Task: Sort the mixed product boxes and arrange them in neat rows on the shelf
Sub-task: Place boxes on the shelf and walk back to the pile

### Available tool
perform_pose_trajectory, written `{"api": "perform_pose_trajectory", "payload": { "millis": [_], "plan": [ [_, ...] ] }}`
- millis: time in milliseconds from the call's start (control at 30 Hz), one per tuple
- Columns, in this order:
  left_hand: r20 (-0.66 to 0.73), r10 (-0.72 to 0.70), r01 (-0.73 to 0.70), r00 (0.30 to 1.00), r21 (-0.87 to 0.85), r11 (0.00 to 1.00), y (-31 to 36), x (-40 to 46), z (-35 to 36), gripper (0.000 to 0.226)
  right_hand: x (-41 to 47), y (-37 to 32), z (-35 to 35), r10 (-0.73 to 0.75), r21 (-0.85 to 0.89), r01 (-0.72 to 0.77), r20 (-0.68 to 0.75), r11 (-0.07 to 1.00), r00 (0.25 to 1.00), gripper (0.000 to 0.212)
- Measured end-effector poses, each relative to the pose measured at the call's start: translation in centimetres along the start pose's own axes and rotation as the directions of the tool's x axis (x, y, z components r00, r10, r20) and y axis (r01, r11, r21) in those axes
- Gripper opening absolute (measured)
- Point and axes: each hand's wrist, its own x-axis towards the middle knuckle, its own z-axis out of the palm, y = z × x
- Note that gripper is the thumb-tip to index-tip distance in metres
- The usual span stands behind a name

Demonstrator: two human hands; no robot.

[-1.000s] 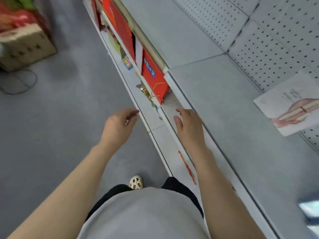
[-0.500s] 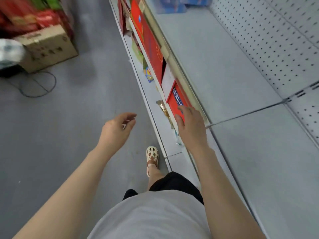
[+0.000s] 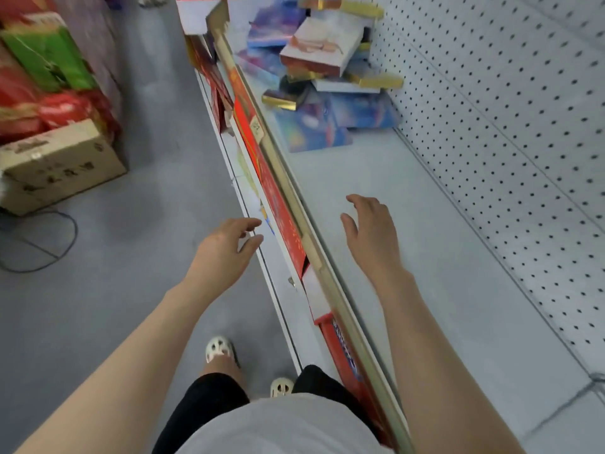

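**Empty hands, and a heap waiting at the far end**

Both hands are out in front and holding nothing. The right hand point(image 3: 371, 234) hangs over the bare near stretch of the shelf point(image 3: 409, 224), fingers loosely spread and slightly bent, thumb out to the side. I cannot tell whether it touches the shelf. The left hand point(image 3: 226, 247) is off the shelf's left edge, over the aisle floor, fingers relaxed and a little curled.

The boxes to sort lie in a pile point(image 3: 324, 77) at the far end of the same shelf, well apart from both hands. It is a jumble: blue boxes point(image 3: 360, 111) flat at the bottom, a white box point(image 3: 322, 44) tilted on top, and gold-edged boxes point(image 3: 376, 80) wedged in at angles. No rows have been started, so the job looks to be at its beginning.

The pile is where I'd expect trouble. The white box rests crookedly on the others, and pulling a lower box out first would likely tip it or send the gold-edged ones sliding. Those nearest the left edge could go over the front rail point(image 3: 294, 204) and drop onto the red boxes point(image 3: 278, 204) on the shelf below. Taking from the top down seems safer. The reach is long from here too, and a grab at full stretch would be clumsy.
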Motion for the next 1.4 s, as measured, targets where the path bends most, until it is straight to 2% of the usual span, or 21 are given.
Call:
{"api": "perform_pose_trajectory", "payload": {
  "millis": [233, 500, 633, 733, 867, 967, 1100, 1233, 1300, 1400],
  "plan": [
    [0.083, 0.168, -0.17, 0.982, 0.016, 0.985, -2.7, 16.2, -3.3, 0.032, 15.5, -1.1, 1.7, 0.074, -0.123, -0.082, -0.069, 0.989, 0.995, 0.038],
    [0.153, 0.36, -0.376, 0.92, 0.096, 0.922, -3.5, 33.8, -10.1, 0.034, 33.0, -4.5, 2.8, 0.228, -0.111, -0.248, -0.163, 0.962, 0.96, 0.042],
    [0.164, 0.416, -0.437, 0.894, 0.122, 0.891, -2.5, 40.8, -11.7, 0.036, 39.6, -4.7, 3.9, 0.375, -0.06, -0.385, -0.132, 0.921, 0.918, 0.053],
    [0.154, 0.434, -0.454, 0.888, 0.135, 0.881, -1.1, 45.0, -11.5, 0.037, 42.9, -4.2, 4.6, 0.506, 0.013, -0.506, -0.073, 0.862, 0.86, 0.056],
    [0.199, 0.454, -0.484, 0.868, 0.145, 0.863, 0.8, 49.5, -10.4, 0.041, 45.4, -4.2, 4.4, 0.581, 0.114, -0.575, -0.024, 0.81, 0.814, 0.065],
    [0.203, 0.48, -0.508, 0.854, 0.116, 0.854, 2.3, 52.3, -9.7, 0.045, 45.6, -4.0, 3.8, 0.651, 0.281, -0.63, 0.022, 0.724, 0.758, 0.059],
    [0.141, 0.572, -0.587, 0.808, 0.101, 0.803, 4.8, 56.6, -8.5, 0.05, 44.5, -3.5, 3.3, 0.734, 0.516, -0.632, 0.009, 0.578, 0.679, 0.049],
    [0.143, 0.682, -0.696, 0.717, 0.104, 0.71, 8.0, 61.3, -6.3, 0.061, 42.6, -3.9, 2.5, 0.782, 0.506, -0.686, 0.035, 0.523, 0.622, 0.053],
    [0.191, 0.752, -0.775, 0.631, 0.113, 0.622, 9.8, 62.9, -4.8, 0.066, 41.6, -4.4, 1.7, 0.802, 0.511, -0.699, 0.032, 0.5, 0.597, 0.052],
    [0.347, 0.801, -0.873, 0.488, 0.194, 0.448, 12.4, 64.3, -2.8, 0.062, 39.9, -4.9, 0.6, 0.852, 0.559, -0.709, 0.01, 0.429, 0.523, 0.05]
  ]
}}
